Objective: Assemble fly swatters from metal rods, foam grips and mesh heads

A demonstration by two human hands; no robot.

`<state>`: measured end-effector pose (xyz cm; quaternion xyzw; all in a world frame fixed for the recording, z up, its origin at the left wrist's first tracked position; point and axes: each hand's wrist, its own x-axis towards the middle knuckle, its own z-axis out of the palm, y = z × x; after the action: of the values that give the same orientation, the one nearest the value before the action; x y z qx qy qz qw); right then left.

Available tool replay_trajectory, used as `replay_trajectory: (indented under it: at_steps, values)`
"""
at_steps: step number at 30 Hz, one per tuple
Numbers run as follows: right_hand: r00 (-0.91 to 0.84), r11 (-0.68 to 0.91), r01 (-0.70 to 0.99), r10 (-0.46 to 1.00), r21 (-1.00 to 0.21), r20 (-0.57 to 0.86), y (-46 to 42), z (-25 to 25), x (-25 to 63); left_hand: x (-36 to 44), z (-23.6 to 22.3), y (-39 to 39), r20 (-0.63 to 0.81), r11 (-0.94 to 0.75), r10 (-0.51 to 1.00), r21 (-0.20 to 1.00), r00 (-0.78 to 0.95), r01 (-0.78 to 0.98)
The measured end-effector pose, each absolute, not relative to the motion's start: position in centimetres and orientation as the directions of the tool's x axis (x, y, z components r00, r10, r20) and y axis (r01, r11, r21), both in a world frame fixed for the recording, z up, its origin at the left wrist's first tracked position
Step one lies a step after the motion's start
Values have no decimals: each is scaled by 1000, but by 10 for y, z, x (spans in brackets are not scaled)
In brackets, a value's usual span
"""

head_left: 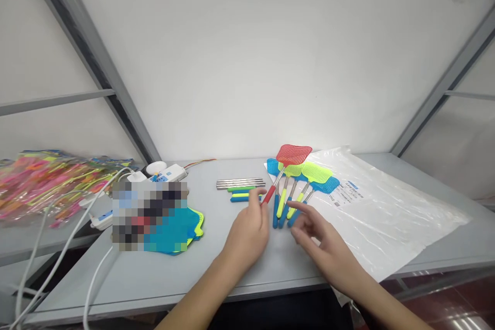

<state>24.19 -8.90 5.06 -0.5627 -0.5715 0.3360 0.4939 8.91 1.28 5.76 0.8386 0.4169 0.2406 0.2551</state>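
Note:
My left hand (249, 229) is closed around the lower handle of a red fly swatter (294, 154), whose mesh head points up and away over other swatters. Below it, yellow-green fly swatters (317, 172) and blue fly swatters (327, 185) lie fanned out, their grips toward me. My right hand (323, 240) hovers beside the ends of those grips, thumb and index finger apart, with nothing visible between them. Left of the swatters lie several metal rods (240, 183) and loose coloured grips (242, 197). Loose blue swatter heads (174, 229) are stacked farther left, partly pixelated.
A large white plastic bag (386, 211) with a printed label covers the table's right side. Power strips (170, 173) with white cables (69, 237) stand at the left. Packed colourful items (58, 180) lie beyond them. A white wall (247, 62) closes off the back.

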Motion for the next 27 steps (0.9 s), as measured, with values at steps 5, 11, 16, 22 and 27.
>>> replay_trajectory:
  at_steps: [5, 11, 16, 22, 27]
  values:
    - [102, 178, 649, 943, -740, 317, -89, 42, 256, 157, 64, 31, 174, -644, 763, 289, 622, 709]
    - [189, 139, 701, 909, -699, 370, -81, 35, 268, 178, 48, 34, 162, -671, 741, 172, 652, 721]
    - [223, 120, 706, 898, -698, 379, -75, 32, 271, 176, 36, 28, 116, -695, 719, 124, 685, 708]
    - [246, 96, 695, 899, -713, 361, -73, 31, 273, 176, 35, 26, 77, -711, 702, 115, 708, 694]
    - [245, 97, 696, 899, -711, 362, -73, 31, 273, 174, 34, 26, 80, -718, 695, 111, 714, 687]
